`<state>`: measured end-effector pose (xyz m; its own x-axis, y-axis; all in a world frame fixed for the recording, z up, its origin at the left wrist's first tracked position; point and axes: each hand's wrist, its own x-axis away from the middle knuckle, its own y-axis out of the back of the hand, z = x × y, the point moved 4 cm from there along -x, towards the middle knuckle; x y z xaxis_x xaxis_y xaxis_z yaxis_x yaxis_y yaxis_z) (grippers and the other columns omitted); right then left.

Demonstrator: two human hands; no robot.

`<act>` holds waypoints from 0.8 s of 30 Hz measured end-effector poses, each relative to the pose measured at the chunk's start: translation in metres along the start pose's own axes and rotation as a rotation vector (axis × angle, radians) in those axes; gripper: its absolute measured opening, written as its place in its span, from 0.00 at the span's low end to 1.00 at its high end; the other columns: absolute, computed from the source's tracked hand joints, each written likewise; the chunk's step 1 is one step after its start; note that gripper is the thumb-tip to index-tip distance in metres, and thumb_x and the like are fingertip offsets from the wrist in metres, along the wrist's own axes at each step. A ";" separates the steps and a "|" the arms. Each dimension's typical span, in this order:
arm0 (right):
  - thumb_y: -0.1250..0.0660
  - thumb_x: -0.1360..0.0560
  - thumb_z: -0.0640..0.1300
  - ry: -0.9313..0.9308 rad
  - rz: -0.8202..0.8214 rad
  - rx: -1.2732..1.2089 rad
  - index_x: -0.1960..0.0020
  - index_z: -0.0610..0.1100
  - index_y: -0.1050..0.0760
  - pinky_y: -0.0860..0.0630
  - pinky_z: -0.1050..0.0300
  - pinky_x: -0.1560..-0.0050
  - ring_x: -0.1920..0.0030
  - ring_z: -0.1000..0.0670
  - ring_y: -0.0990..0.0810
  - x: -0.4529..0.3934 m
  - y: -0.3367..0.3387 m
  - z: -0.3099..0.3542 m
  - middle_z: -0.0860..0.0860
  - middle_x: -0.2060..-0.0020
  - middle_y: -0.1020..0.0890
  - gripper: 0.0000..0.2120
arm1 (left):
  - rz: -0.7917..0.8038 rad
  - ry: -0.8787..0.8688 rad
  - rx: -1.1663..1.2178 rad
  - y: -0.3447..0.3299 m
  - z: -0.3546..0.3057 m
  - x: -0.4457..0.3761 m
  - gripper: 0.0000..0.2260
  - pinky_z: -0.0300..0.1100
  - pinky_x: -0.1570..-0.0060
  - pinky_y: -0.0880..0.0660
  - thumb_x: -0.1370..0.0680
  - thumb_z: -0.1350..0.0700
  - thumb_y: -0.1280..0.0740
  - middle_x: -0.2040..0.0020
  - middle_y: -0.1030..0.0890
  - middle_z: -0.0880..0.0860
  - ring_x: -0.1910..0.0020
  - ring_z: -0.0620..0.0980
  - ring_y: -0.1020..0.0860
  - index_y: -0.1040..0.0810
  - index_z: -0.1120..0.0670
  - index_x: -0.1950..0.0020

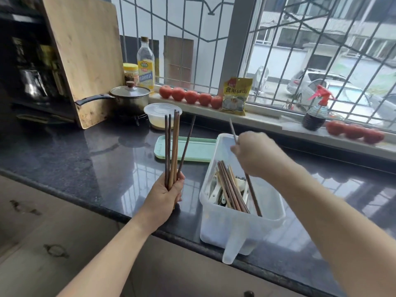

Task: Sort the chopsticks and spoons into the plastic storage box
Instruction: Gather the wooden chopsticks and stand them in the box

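Dark polished countertop (90,155) holds the translucent plastic storage box (240,224) at its front edge, right hand (255,155) pinching one brown chopstick (254,196) above it, left hand (166,195) beside it gripping an upright bundle of wooden chopsticks (172,146).

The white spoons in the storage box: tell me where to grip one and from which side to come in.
Take a white spoon by its handle, coming from above on the box's left side. The spoons lie low against the left wall of the storage box, while the chopsticks in the box slant across the middle and the right hand works a chopstick on the right.
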<state>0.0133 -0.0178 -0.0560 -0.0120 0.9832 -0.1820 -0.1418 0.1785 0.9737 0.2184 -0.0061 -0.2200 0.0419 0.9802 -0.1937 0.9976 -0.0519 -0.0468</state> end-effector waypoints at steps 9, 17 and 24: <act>0.37 0.20 0.40 -0.051 0.190 0.155 0.55 0.40 0.24 0.20 0.51 0.59 0.61 0.45 0.20 -0.003 -0.048 -0.010 0.45 0.61 0.21 0.07 | 0.057 0.039 0.020 -0.001 -0.003 0.002 0.16 0.51 0.55 0.18 0.21 0.47 0.34 0.64 0.25 0.54 0.66 0.53 0.25 0.22 0.58 0.43; 0.38 0.18 0.45 0.120 -0.086 -0.466 0.48 0.47 0.17 0.20 0.54 0.58 0.59 0.50 0.19 0.009 0.007 0.032 0.51 0.57 0.17 0.10 | 0.014 0.074 0.239 0.006 -0.004 0.000 0.14 0.49 0.53 0.18 0.21 0.51 0.34 0.58 0.17 0.58 0.61 0.55 0.20 0.21 0.61 0.43; 0.33 0.19 0.50 0.436 -0.056 -0.304 0.44 0.51 0.17 0.26 0.54 0.47 0.51 0.53 0.25 0.020 -0.027 0.074 0.56 0.52 0.19 0.08 | 0.112 0.063 0.116 -0.001 -0.008 0.003 0.13 0.52 0.46 0.20 0.21 0.52 0.33 0.58 0.15 0.52 0.60 0.51 0.18 0.19 0.59 0.44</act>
<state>0.0899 -0.0003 -0.0763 -0.3973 0.8542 -0.3354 -0.4335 0.1474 0.8890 0.2175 -0.0014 -0.2125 0.1598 0.9768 -0.1426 0.9735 -0.1799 -0.1414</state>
